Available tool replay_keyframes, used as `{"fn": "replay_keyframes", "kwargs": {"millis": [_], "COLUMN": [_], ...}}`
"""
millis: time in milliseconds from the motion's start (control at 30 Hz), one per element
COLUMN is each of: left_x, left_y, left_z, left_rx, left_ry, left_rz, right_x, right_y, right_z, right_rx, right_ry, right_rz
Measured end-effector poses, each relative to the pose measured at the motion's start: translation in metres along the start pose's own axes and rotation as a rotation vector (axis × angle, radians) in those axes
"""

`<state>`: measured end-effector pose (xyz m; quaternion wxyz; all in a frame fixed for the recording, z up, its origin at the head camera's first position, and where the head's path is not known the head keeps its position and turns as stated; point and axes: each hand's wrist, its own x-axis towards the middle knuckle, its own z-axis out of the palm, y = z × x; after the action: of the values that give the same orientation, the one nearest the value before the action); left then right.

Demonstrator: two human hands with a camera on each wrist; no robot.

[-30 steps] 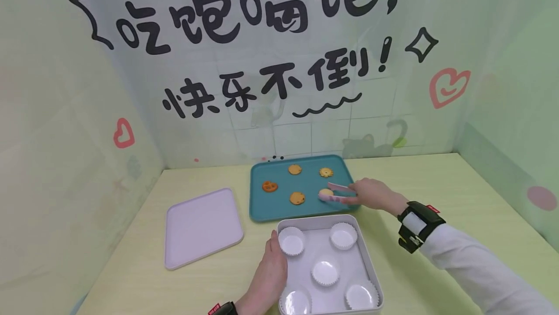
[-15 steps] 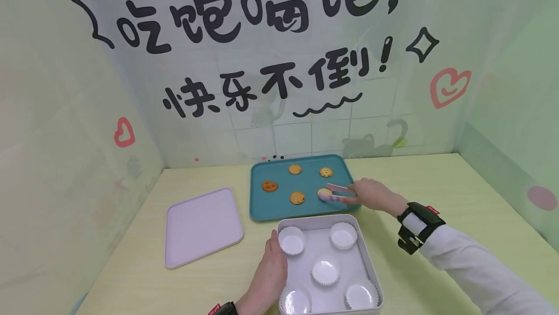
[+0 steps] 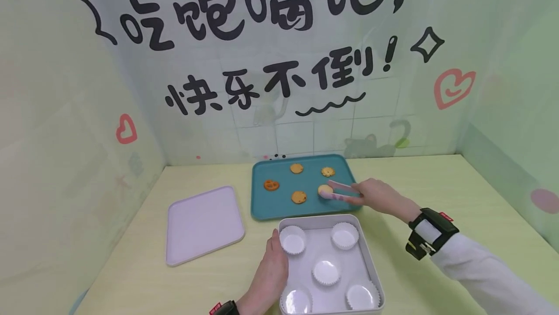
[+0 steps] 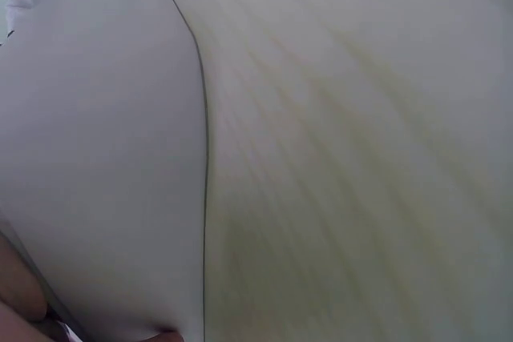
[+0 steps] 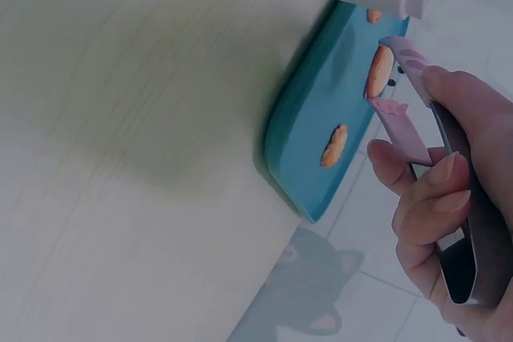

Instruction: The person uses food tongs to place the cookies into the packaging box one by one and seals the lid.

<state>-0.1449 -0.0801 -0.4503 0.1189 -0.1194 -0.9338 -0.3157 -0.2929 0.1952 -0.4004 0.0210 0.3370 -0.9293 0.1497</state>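
My right hand (image 3: 384,196) holds a pair of metal tongs (image 5: 449,122) with pink tips, fingers and thumb wrapped on its two arms. Between the tips stands a pale round cookie (image 5: 380,71), over the right part of a teal tray (image 3: 284,210). Also on that tray are a pretzel (image 3: 271,185), two round cookies, one being the nearer cookie (image 3: 299,197), and a flower-shaped cookie (image 3: 328,172). My left hand (image 3: 271,269) grips the left wall of a white box (image 3: 371,261); a fingertip (image 4: 167,336) shows against that wall. Several white fluted cups (image 3: 325,272) sit inside the box.
A flat lilac tray or lid (image 3: 205,225) lies on the pale wooden table (image 3: 135,237) to the left. The box stands just in front of the teal tray. A printed wall (image 3: 196,135) closes off the back, with side walls left and right.
The tong tips have come round the pale cookie, which has shifted slightly left and up. My left hand and the box have stayed put; the head view has shifted a little.
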Motion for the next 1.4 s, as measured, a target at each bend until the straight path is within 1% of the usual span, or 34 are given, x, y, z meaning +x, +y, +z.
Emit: {"fn": "replay_keyframes", "kwargs": {"millis": [100, 200, 300, 367, 500, 633, 733, 800, 900, 1033, 1133, 1267, 1400], "left_x": [0.000, 0.000, 0.001, 0.002, 0.003, 0.004, 0.004, 0.004, 0.003, 0.002, 0.001, 0.001, 0.002], "left_y": [0.000, -0.001, -0.001, -0.002, -0.002, -0.002, -0.002, -0.003, -0.003, -0.002, -0.003, -0.003, -0.004], "left_z": [-0.001, 0.000, 0.001, 0.001, 0.000, -0.002, -0.003, -0.003, -0.003, -0.003, -0.003, -0.002, -0.003], "left_rx": [0.000, 0.010, 0.023, 0.041, 0.046, 0.039, 0.040, 0.044, 0.045, 0.051, 0.055, 0.051, 0.063], "left_ry": [-0.013, -0.005, 0.017, 0.030, 0.031, 0.018, 0.021, 0.021, 0.013, 0.004, 0.002, 0.006, 0.013], "left_rz": [0.004, 0.029, 0.055, 0.071, 0.058, 0.025, 0.020, 0.028, 0.034, 0.040, 0.036, 0.032, 0.048], "right_x": [-0.005, -0.012, -0.021, -0.027, -0.035, -0.037, -0.034, -0.030, -0.025, -0.019, -0.016, -0.011, -0.009], "right_y": [-0.008, -0.021, -0.037, -0.047, -0.068, -0.083, -0.089, -0.091, -0.092, -0.095, -0.097, -0.099, -0.099], "right_z": [-0.007, -0.015, -0.021, -0.022, -0.016, -0.008, -0.002, 0.002, 0.007, 0.012, 0.014, 0.017, 0.020], "right_rx": [0.011, 0.013, 0.018, 0.015, -0.007, -0.003, -0.014, -0.041, -0.055, -0.060, -0.084, -0.108, -0.119], "right_ry": [-0.001, 0.007, 0.022, 0.038, 0.054, 0.028, -0.002, -0.018, -0.058, -0.086, -0.089, -0.108, -0.121], "right_rz": [-0.004, -0.022, -0.068, -0.116, -0.223, -0.279, -0.290, -0.292, -0.281, -0.276, -0.285, -0.274, -0.263]}}
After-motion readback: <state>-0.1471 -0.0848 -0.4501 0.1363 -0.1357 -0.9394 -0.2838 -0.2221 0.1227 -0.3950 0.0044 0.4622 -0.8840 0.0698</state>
